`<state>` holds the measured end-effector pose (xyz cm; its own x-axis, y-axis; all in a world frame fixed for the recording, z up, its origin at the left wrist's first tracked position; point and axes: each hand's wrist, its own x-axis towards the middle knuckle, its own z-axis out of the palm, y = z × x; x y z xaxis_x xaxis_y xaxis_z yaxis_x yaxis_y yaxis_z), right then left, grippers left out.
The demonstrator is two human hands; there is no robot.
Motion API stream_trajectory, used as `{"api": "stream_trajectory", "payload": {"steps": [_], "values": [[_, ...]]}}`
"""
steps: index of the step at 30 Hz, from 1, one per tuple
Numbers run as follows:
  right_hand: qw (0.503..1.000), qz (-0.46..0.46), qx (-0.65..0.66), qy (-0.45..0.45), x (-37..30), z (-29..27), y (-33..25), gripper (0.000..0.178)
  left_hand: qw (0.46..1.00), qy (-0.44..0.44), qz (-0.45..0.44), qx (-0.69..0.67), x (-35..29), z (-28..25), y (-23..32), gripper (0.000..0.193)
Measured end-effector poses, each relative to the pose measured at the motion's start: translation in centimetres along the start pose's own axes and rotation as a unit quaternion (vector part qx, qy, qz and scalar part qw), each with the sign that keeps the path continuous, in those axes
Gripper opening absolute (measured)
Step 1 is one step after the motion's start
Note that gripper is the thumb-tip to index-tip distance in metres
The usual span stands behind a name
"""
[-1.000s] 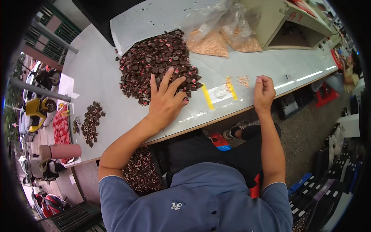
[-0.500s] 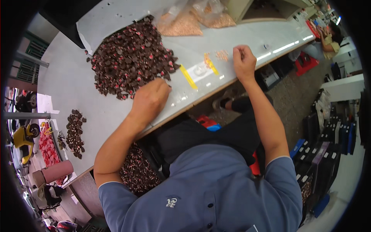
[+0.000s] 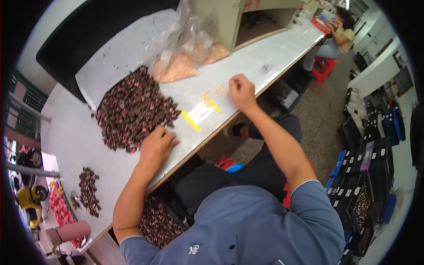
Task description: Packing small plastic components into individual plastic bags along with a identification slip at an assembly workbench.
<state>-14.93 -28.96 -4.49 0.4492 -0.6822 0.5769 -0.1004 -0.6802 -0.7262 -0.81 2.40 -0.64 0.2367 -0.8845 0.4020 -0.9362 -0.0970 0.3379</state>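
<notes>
The dark bits (image 3: 134, 112), some with pink on them, lie heaped in a wide spread. Small tan bits (image 3: 219, 91) lie loose to their right.

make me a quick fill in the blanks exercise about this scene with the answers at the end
The left hand is by the large dark pile; loose tan pieces lie nearest the ____ hand.
White paper lies between two ____ tape strips.
The seated co-worker is on a ____ stool.

Missing words: right; yellow; red.
</notes>
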Motion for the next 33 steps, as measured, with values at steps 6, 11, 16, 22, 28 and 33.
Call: {"api": "stream_trajectory", "payload": {"steps": [6,11,16,22,28,33], "values": [[1.000,0.010,0.009,0.006,-0.3,-0.2,-0.7,0.006,0.996,-0.065,-0.010,-0.061,-0.1,-2.3,0.5,0.019],[0.999,0.028,0.036,-0.004,0.0,-0.1,-0.7,0.007,0.994,-0.095,-0.030,-0.039,0.6,-3.1,0.4,0.018],[0.998,0.033,0.052,-0.020,-0.1,-0.4,-0.3,0.010,0.994,-0.094,-0.042,-0.034,0.7,-2.8,1.4,0.018],[0.997,0.026,0.064,-0.025,-0.3,-0.6,-0.3,0.011,0.978,-0.057,-0.057,-0.192,0.3,-0.7,1.6,0.020],[0.997,0.032,0.062,-0.033,-0.1,-0.5,-0.7,0.015,0.929,-0.090,-0.165,-0.318,0.3,-0.4,0.4,0.021],[0.976,0.107,0.164,-0.096,0.3,-1.6,-1.5,0.013,0.894,-0.105,-0.206,-0.384,0.8,-0.5,-0.3,0.018]]}}
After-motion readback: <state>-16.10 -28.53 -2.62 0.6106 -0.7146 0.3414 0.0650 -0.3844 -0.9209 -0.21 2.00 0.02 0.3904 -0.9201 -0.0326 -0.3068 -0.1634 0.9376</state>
